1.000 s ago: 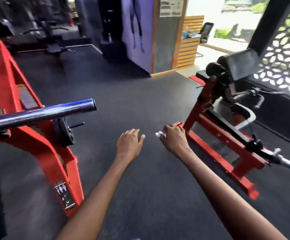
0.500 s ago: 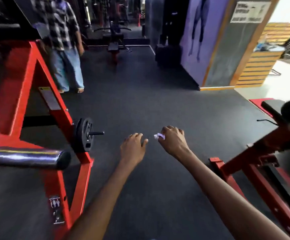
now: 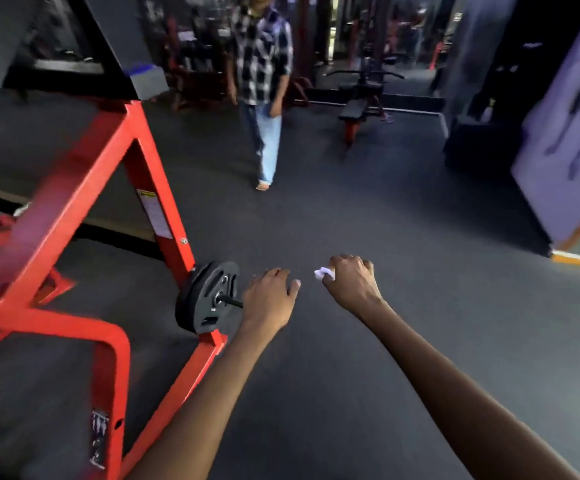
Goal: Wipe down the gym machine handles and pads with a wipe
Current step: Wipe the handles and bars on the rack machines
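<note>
Right hand (image 3: 352, 284) out front, fingers curled tight, pinching a small white wipe (image 3: 323, 273) over the dark floor (image 3: 402, 306); left hand (image 3: 269, 297) empty, fingers relaxed, near the black weight plate (image 3: 205, 296) on the red machine frame (image 3: 74, 188) at left

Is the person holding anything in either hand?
The right hand grips a bunched white wipe, one end poking out by the thumb. The left hand holds nothing.

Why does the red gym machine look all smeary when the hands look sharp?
In the head view, the red frame and the person in the checked shirt are streaked with motion blur; the left hand, right hand and white wipe look crisp; the back of the gym is dim.
</note>
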A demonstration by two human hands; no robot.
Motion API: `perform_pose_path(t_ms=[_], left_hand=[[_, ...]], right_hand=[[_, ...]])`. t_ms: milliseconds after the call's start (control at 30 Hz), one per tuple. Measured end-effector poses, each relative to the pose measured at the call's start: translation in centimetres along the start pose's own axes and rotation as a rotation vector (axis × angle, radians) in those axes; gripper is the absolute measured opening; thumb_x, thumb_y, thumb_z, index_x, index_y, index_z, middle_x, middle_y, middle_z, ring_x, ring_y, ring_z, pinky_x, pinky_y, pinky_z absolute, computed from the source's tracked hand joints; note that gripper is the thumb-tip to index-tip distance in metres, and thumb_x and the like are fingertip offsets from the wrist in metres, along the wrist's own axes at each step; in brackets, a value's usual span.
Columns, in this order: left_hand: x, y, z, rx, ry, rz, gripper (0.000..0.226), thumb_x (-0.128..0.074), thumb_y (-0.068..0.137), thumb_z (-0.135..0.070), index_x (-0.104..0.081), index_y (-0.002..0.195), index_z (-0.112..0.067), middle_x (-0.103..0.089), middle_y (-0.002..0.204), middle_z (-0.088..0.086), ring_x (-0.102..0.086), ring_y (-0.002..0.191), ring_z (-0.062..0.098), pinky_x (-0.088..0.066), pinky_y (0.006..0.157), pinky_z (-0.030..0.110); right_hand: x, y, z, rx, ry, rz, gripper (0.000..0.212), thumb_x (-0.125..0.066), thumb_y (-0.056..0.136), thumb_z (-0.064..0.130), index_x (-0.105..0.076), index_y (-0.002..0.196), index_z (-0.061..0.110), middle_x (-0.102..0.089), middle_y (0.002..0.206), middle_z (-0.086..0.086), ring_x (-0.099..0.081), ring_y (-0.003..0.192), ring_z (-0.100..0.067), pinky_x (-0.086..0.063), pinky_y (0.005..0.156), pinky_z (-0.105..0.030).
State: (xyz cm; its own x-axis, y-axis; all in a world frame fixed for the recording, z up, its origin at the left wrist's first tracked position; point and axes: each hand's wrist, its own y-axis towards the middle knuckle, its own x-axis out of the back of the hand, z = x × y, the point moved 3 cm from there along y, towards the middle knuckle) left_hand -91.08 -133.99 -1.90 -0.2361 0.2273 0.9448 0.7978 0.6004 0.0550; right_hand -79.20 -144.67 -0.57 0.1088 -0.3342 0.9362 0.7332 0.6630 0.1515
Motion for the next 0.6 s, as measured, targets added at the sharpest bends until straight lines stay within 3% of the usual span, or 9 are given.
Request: perform_pose_path(t_ms=[100,233,367,600], left_hand=[[-0.6,5.7,-1.2,0.129,0.032,-0.049,0.042,-0.039,0.100,-0.040,-0.056,0.129,-0.016,-0.058,0.132,0.005,-0.054,0.119,0.028,-0.039,0.099,0.035],[-0.8,11.6,-1.7,0.247,0.034,-0.084,0.041,-0.041,0.100,-0.038,-0.057,0.130,-0.015,-0.060,0.131,0.006,-0.054,0.120,0.028,-0.037,0.101,0.036],[-0.7,19.6,-2.0,0.374,0.060,-0.127,0.040,-0.040,0.100,-0.038,-0.056,0.130,-0.016,-0.061,0.129,0.007,-0.055,0.119,0.026,-0.035,0.102,0.034],[-2.8,34.3,1.2,0.494,0.088,-0.163,0.044,-0.037,0.101,-0.041,-0.051,0.136,-0.018,-0.057,0.135,0.005,-0.050,0.126,0.021,-0.031,0.109,0.034]], right_hand=[[-0.2,7.1,-1.6,0.096,0.053,0.059,0.026,-0.050,0.092,0.037,-0.048,0.075,0.018,-0.067,0.101,-0.006,-0.056,0.101,-0.030,-0.033,0.092,-0.036],[-0.8,14.5,-2.4,0.174,0.056,0.117,0.028,-0.048,0.093,0.037,-0.055,0.078,0.015,-0.065,0.096,-0.007,-0.056,0.101,-0.030,-0.032,0.092,-0.036],[-1.6,24.4,-3.2,0.270,0.119,0.156,0.029,-0.050,0.092,0.037,-0.047,0.073,0.015,-0.064,0.090,-0.007,-0.056,0.097,-0.030,-0.033,0.088,-0.035],[-5.3,41.6,-2.4,0.429,0.081,0.189,0.029,-0.048,0.094,0.040,-0.058,0.087,0.014,-0.065,0.103,-0.006,-0.055,0.106,-0.028,-0.033,0.093,-0.037]])
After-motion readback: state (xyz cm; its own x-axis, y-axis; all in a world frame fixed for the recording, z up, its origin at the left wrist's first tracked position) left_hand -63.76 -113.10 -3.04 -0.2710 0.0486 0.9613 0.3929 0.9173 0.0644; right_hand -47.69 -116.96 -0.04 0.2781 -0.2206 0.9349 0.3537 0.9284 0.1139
